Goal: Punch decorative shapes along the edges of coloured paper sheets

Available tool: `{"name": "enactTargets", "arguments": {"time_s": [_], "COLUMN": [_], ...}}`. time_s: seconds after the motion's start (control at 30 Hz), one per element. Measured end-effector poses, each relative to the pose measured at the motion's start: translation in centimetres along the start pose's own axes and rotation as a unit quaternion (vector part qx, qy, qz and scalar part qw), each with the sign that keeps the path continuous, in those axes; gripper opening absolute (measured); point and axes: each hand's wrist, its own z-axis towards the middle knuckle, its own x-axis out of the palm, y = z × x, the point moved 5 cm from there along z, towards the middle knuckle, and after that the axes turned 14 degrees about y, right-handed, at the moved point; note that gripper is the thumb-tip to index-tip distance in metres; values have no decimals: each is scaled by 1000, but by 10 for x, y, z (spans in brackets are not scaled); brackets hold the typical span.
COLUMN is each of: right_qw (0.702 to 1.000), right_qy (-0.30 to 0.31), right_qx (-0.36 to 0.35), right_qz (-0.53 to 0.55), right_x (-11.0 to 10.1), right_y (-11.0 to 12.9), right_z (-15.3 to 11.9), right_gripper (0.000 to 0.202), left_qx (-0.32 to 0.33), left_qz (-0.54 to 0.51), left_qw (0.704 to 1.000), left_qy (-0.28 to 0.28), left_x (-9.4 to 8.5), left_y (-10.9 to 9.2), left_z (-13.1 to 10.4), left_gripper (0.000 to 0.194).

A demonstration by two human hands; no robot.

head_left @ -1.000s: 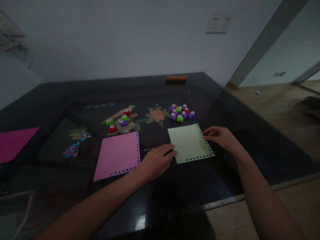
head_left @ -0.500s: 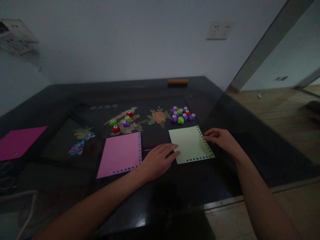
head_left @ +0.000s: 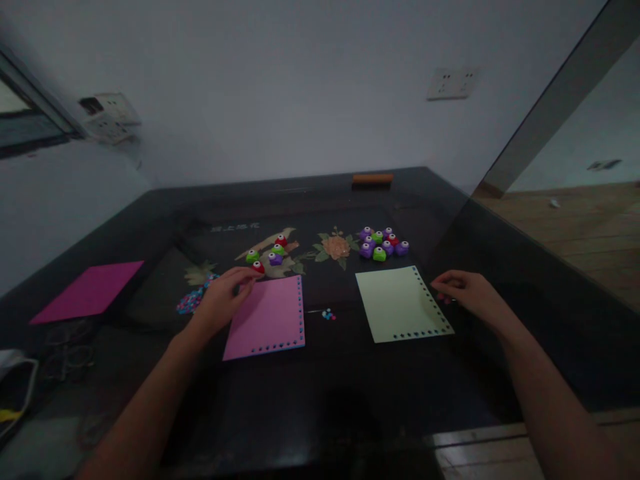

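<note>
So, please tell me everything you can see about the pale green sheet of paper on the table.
The pale green sheet looks like thin, matte paper, roughly square. It lies flat on the dark glossy table, turned slightly clockwise. A row of small punched holes runs along its right edge and its near edge; the table shows dark through them. The other two edges look plain. The right hand rests beside its right edge, at or just off it; contact is unclear. A cluster of small paper punches sits just beyond it.
</note>
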Motion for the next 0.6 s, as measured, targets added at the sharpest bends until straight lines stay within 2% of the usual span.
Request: {"name": "enactTargets", "arguments": {"time_s": [0.07, 0.13, 0.23, 0.3, 0.43, 0.6], "right_qw": [1000, 998, 991, 986, 968, 938], "right_qy": [-19, -56, -112, -114, -58, 49], "right_qx": [9, 13, 4, -13, -90, -192], "right_qz": [-8, -23, -70, -123, -225, -283], "right_x": [-3, -7, -8, 1, 43, 119], "right_y": [2, 9, 34, 59, 118, 183], "right_z": [0, -2, -8, -11, -6, 10], "right_gripper": [26, 24, 18, 16, 13, 15], "left_qx": [-35, -58, -65, -60, -64, -43], "left_qz": [1, -3, -19, -28, -29, -37], "left_qw": [999, 998, 998, 997, 996, 995], "left_qy": [0, 7, 18, 28, 56, 82], "left_x": [0, 1, 1, 1, 4, 7], "left_y": [25, 40, 48, 48, 46, 41], "left_z": [-5, -7, -8, -8, -9, -11], "left_gripper": [27, 27, 27, 28, 29, 32]}}
